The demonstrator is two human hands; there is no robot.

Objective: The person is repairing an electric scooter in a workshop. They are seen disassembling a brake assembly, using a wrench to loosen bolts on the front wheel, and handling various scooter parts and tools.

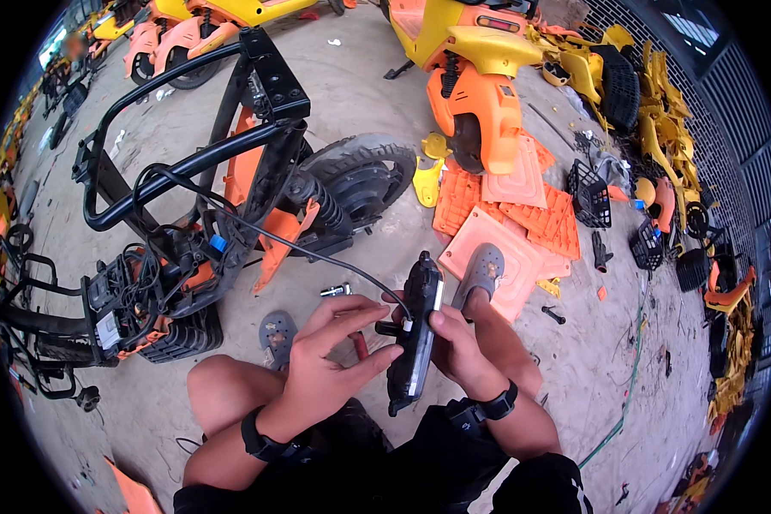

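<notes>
A long, flat black unit (pixel 415 338) with a pale strip down one edge is held upright in front of me; it looks like a scooter's light or display housing. My right hand (pixel 464 351) grips it, thumb on the near edge and fingers behind. A black cable (pixel 334 259) with a white collar enters its left face, and a short black stub sticks out below. Beside that stub, my left hand (pixel 330 351) has its fingers and thumb apart, tips close to the unit. Through their gap shows a red piece (pixel 360 345), partly hidden.
At left stands a stripped black scooter frame (pixel 193 163) with bare wiring and a rear wheel (pixel 373 176). Orange panels (pixel 497 257) lie by my right foot, near a yellow and orange scooter (pixel 480 94). A black crate (pixel 589 195), yellow parts and a green hose (pixel 630 398) are at right.
</notes>
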